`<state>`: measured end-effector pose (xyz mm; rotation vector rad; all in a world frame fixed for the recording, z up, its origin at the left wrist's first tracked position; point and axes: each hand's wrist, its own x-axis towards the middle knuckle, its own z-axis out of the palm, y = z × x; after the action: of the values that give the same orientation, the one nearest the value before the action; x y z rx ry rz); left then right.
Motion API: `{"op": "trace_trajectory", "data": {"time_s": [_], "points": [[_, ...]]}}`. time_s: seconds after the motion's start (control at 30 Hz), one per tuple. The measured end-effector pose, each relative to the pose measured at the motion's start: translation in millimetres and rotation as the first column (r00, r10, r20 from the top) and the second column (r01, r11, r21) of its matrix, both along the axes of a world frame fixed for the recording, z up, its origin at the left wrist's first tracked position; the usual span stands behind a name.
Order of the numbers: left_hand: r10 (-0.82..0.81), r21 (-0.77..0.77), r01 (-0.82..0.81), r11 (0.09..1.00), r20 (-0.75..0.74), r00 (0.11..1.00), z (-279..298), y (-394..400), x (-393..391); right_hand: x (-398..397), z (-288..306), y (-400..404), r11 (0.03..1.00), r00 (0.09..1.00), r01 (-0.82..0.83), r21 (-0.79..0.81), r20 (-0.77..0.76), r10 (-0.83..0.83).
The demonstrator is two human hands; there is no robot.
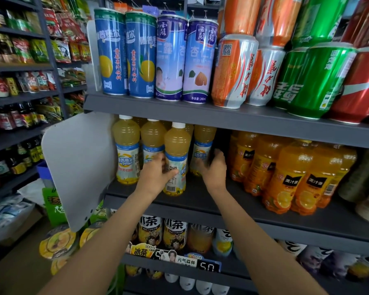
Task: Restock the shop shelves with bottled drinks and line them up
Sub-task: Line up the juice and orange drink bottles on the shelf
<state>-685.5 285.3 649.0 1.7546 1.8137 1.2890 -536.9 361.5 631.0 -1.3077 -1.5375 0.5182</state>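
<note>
Lining-up step: left hand (156, 170) fingers curled on the front yellow bottle (176, 158), right hand (214, 168) fingers blurred, grip unclear, beside it; next, nudge it back level.

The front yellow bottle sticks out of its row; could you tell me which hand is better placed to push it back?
The left hand: it already grips that bottle. The right hand reaches the bottle beside it.

Dark grey metal shelving (200, 118) with a pale end panel (77, 167); further shelves (19, 67) of packaged goods line the left aisle.
</note>
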Motion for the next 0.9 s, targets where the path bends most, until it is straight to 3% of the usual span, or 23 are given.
{"op": "trace_trajectory", "data": {"time_s": [0.07,0.13,0.2,0.43,0.53,0.63,0.73,0.9], "points": [[-0.002,-0.003,0.002,1.0,-0.004,1.0,-0.8,5.4,3.7,7.0,-2.3,-18.7,0.99,0.99,-0.134,0.032,0.057,0.132],[-0.002,-0.001,0.002,1.0,0.003,1.0,-1.5,13.1,10.2,10.7,-2.1,-32.0,0.937,0.931,-0.331,-0.107,0.122,0.343],[0.009,-0.005,-0.009,1.0,-0.019,1.0,-1.0,19.9,20.0,11.9,-0.4,-37.4,0.886,0.89,-0.406,-0.223,0.125,0.439],[-0.005,0.081,0.006,0.997,-0.012,1.0,-10.8,20.2,38.1,6.8,-2.6,-32.4,0.982,0.98,-0.164,-0.097,0.098,0.174],[0.111,0.266,-0.141,0.954,0.125,0.986,-19.5,0.7,23.4,13.5,-1.4,-22.4,0.985,0.985,-0.121,-0.127,0.11,0.135],[0.25,0.35,-0.321,0.88,0.232,0.94,-25.2,-10.4,-1.6,22.2,-0.9,-14.6,0.981,0.99,-0.075,-0.177,0.105,0.094],[0.36,0.325,-0.394,0.86,0.162,0.919,-29.8,-6.4,-15.3,26.1,2.2,-16.3,0.973,0.988,-0.1,-0.209,0.096,0.122],[0.307,0.122,-0.321,0.939,0.117,0.944,-33.8,13.5,-15.4,29.7,9.4,-25.0,0.979,0.987,-0.094,-0.181,0.115,0.116]]}}
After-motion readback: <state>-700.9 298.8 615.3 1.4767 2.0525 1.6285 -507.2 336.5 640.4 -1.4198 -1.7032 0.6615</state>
